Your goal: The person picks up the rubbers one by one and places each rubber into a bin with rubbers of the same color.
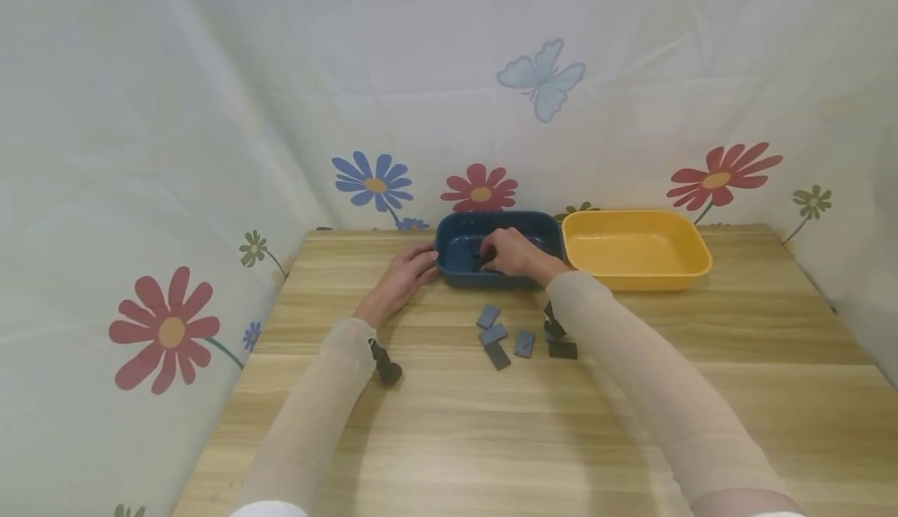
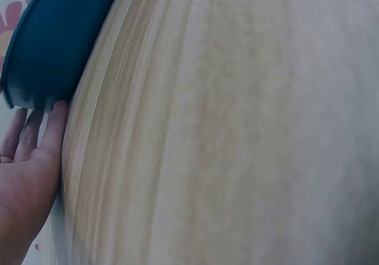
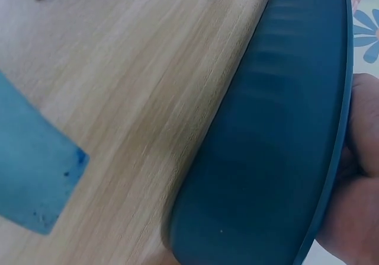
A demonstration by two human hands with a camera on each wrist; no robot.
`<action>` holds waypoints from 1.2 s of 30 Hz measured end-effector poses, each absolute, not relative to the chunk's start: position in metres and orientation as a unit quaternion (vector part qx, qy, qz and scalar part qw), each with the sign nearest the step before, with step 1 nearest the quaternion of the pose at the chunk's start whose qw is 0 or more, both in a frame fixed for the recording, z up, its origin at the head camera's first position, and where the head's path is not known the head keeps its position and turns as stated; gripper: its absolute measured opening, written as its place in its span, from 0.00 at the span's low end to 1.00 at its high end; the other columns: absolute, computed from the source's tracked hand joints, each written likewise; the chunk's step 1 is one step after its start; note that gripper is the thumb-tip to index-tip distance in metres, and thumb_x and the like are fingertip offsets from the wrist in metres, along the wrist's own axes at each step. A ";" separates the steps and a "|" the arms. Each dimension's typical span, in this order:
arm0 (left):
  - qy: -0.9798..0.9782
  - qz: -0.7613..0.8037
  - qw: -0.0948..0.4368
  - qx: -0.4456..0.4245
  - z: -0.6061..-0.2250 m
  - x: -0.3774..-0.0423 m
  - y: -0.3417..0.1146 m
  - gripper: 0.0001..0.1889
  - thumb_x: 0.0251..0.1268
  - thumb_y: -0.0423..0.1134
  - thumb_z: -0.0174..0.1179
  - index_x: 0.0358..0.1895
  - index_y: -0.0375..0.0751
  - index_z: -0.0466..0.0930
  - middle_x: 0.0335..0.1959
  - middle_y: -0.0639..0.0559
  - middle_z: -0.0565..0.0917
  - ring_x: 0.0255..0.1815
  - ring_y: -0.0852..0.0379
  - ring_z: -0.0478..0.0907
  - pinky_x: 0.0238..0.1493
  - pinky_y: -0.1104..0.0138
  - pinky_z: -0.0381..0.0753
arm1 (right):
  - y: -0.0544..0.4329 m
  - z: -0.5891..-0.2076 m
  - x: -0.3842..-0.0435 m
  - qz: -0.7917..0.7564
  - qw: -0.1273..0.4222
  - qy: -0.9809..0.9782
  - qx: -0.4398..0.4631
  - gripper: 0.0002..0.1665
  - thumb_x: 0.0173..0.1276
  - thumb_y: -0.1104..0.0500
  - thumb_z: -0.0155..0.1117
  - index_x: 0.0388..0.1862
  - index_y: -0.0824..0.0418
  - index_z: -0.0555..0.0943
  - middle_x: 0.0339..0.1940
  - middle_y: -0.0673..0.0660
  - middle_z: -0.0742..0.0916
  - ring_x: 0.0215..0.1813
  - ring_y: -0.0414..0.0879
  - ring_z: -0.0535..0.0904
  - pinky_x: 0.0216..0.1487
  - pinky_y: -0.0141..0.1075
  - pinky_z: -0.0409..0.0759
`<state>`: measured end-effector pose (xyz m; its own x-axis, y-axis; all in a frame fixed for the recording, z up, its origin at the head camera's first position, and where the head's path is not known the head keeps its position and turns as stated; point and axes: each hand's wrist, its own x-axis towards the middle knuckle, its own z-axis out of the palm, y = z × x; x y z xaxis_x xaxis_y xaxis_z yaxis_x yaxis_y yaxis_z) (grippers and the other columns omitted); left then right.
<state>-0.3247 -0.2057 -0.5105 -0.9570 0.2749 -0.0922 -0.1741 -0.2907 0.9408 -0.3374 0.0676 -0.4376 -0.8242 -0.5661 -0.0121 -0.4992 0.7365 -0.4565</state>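
Observation:
My left hand (image 1: 405, 274) touches the left end of the dark blue bin (image 2: 56, 45) with fairly straight fingers (image 2: 54, 125). My right hand (image 1: 517, 254) reaches down inside that same bin, its fingers bent. Something small and dark shows at the right fingertips in the head view, but I cannot tell whether they pinch it. In the right wrist view the bin's side wall (image 3: 260, 134) hides the fingertips. On the table in front of the bin lie several small flat tiles, among them a blue-grey tile (image 1: 524, 344) and a black tile (image 1: 563, 350).
A yellow bin (image 1: 637, 281) stands right beside the blue one, near the table's back edge. Behind them hangs a white cloth (image 1: 393, 96) printed with flowers and a butterfly. My right sleeve (image 1: 659, 377) passes over the wooden table (image 1: 449, 439), close by the tiles.

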 end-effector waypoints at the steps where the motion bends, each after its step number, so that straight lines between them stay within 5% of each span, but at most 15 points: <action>1: 0.579 0.802 0.141 0.044 -0.511 -0.324 -0.205 0.24 0.83 0.29 0.54 0.76 0.27 0.67 0.75 0.33 0.72 0.77 0.40 0.70 0.71 0.56 0.81 | 0.067 -0.438 -0.337 -0.223 0.077 0.929 -0.286 0.18 0.68 0.56 0.80 0.52 0.63 0.90 0.48 0.58 0.92 0.52 0.51 0.86 0.60 0.45 0.86; 21: 0.577 0.803 0.139 0.047 -0.507 -0.322 -0.201 0.24 0.83 0.29 0.54 0.76 0.28 0.66 0.75 0.33 0.71 0.74 0.43 0.73 0.74 0.54 0.78 | 0.078 -0.418 -0.338 -0.247 0.083 0.927 -0.270 0.22 0.69 0.55 0.78 0.57 0.64 0.87 0.51 0.59 0.90 0.55 0.53 0.84 0.63 0.48 0.85; 36: 0.578 0.804 0.135 0.042 -0.510 -0.323 -0.204 0.24 0.83 0.29 0.54 0.76 0.28 0.67 0.75 0.33 0.72 0.76 0.40 0.71 0.73 0.55 0.79 | 0.102 -0.390 -0.276 -0.230 0.025 0.888 -0.398 0.17 0.66 0.60 0.80 0.51 0.66 0.88 0.46 0.58 0.88 0.50 0.53 0.85 0.56 0.46 0.88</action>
